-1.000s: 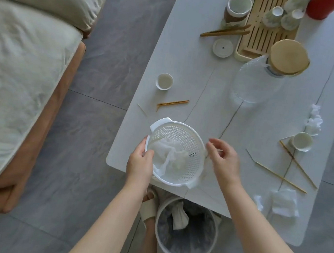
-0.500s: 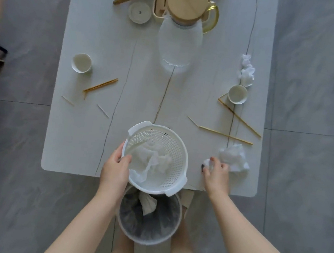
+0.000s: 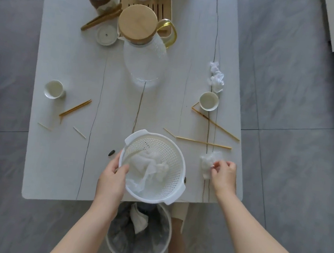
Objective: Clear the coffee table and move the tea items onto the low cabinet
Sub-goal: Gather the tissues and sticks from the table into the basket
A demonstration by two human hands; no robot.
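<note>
While the left hand (image 3: 112,177) grips the rim of the white colander (image 3: 154,167) over the coffee table's (image 3: 75,64) near edge, the right hand (image 3: 224,173) pinches a crumpled tissue (image 3: 207,162) lying beside it; bin (image 3: 139,235) below.

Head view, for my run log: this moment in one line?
left hand holds colander | right hand pinches crumpled tissue | bin below table edge
</note>
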